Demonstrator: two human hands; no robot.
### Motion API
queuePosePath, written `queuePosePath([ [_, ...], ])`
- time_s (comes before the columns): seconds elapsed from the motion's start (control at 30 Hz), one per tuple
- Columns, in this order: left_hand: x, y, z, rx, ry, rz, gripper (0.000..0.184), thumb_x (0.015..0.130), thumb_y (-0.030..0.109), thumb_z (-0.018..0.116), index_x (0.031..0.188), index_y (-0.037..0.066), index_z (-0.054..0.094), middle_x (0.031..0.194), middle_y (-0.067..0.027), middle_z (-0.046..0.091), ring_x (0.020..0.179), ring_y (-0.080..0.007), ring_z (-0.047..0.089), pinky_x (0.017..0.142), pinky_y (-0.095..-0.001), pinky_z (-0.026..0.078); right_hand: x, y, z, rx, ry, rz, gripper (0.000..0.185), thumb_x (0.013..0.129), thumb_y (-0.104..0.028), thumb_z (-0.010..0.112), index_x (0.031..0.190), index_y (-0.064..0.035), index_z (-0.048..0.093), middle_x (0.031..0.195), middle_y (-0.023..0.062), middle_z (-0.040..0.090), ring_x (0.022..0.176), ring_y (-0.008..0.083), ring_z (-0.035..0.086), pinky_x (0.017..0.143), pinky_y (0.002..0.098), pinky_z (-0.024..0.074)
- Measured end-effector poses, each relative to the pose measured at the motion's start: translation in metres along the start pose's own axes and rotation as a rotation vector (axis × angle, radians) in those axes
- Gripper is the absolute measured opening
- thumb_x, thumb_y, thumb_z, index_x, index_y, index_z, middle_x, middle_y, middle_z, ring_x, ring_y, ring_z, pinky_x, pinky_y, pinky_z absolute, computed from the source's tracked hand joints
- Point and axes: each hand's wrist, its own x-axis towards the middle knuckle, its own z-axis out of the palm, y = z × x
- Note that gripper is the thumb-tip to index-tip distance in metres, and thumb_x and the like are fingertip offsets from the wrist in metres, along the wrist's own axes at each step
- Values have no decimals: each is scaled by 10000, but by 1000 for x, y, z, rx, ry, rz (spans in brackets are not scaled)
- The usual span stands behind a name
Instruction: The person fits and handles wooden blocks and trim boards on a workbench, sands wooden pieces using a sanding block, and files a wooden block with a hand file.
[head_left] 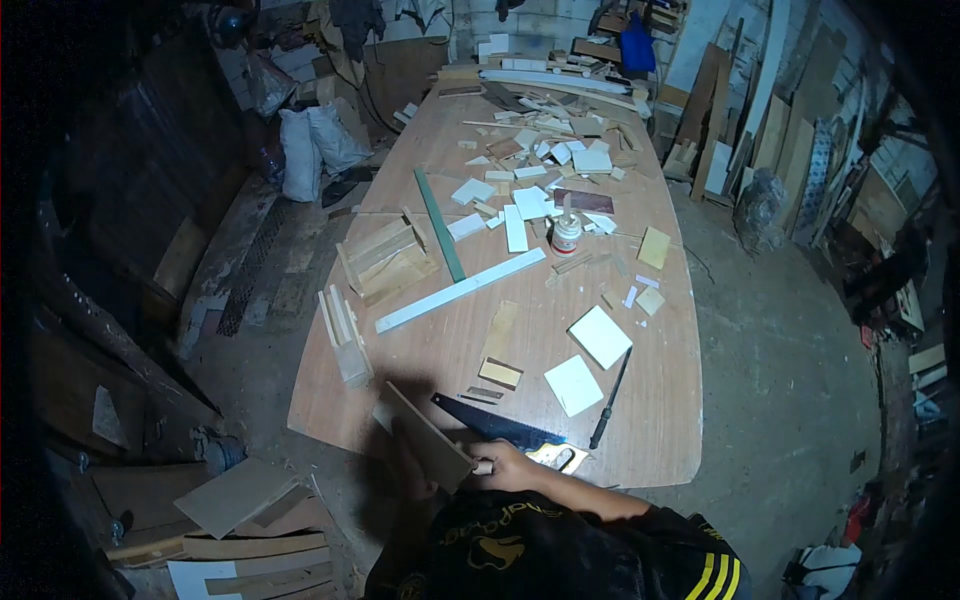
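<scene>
At the table's near edge I hold a flat wooden board, tilted, close to my body. My left hand is in deep shadow at the board's left side, its fingers hardly visible. My right hand is closed at the board's lower right corner, around something small and pale that I cannot make out. Just beyond my right hand lies a handsaw with a dark blade and a yellowish handle. A thin black tool and two white square pieces, one nearer and one farther, rest to the right.
The long table bears a wooden box, a narrow wooden piece, a green strip, a white strip, a glue jar and many scraps. Boards stand at lower left; white sacks sit at upper left.
</scene>
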Motion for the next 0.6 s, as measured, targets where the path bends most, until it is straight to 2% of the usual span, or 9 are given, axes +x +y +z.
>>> queuePosePath([
  [0.03,-11,-13,8,-170,-70,-38,902,831,455,683,1440,-69,272,1398,-298,399,1213,-452,475,1035,-507,379,-1,1,2,1,-8,0,279,725,-76,749,964,3,629,844,138,646,766,187,628,706,318,488],
  [0.13,-3,4,-2,-211,-138,-112,831,878,398,628,1445,-78,251,1459,-303,306,1269,-466,415,1071,-516,330,-1,0,3,24,11,-80,255,722,-40,711,940,7,587,795,154,586,708,204,561,668,326,463],
  [0.17,-4,4,-2,-208,-134,-120,831,878,398,628,1445,-78,251,1459,-303,306,1269,-466,415,1071,-516,330,-1,-4,4,51,41,-108,230,721,-26,698,909,6,568,778,132,555,697,189,530,658,315,450],
  [0.23,-3,4,-1,-346,-26,50,795,893,360,605,1459,-61,238,1458,-290,321,1276,-474,408,1076,-512,325,-2,-6,4,76,71,-136,208,721,-13,686,877,6,549,761,111,524,687,174,499,649,303,437],
  [0.3,-2,11,1,-374,-32,40,778,897,356,597,1453,-60,246,1447,-285,328,1260,-464,412,1062,-504,330,-6,-2,7,101,114,-72,202,721,9,672,863,3,529,767,78,500,699,142,466,644,282,421],
  [0.33,-6,12,-1,-403,-40,33,760,902,352,589,1447,-59,253,1436,-280,336,1245,-454,416,1049,-495,334,-8,-1,7,102,114,-69,202,721,9,672,863,3,529,767,78,500,699,142,466,644,282,421],
  [0.4,1,17,1,-462,-56,24,727,911,345,573,1434,-57,269,1414,-271,351,1214,-433,424,1022,-478,344,-12,1,7,98,135,-19,215,746,16,657,959,12,625,892,100,659,813,132,597,714,282,469],
  [0.5,13,26,4,-546,-77,15,677,924,334,549,1416,-54,293,1381,-258,374,1167,-402,436,982,-452,358,-19,3,10,85,161,97,207,756,20,646,962,13,624,867,94,652,798,124,593,697,287,469],
  [0.6,25,32,7,-630,-95,5,629,937,323,525,1397,-52,316,1348,-244,396,1121,-371,447,942,-426,372,-21,-6,12,55,209,110,188,760,26,632,947,10,618,852,94,647,770,139,598,676,295,468],
])
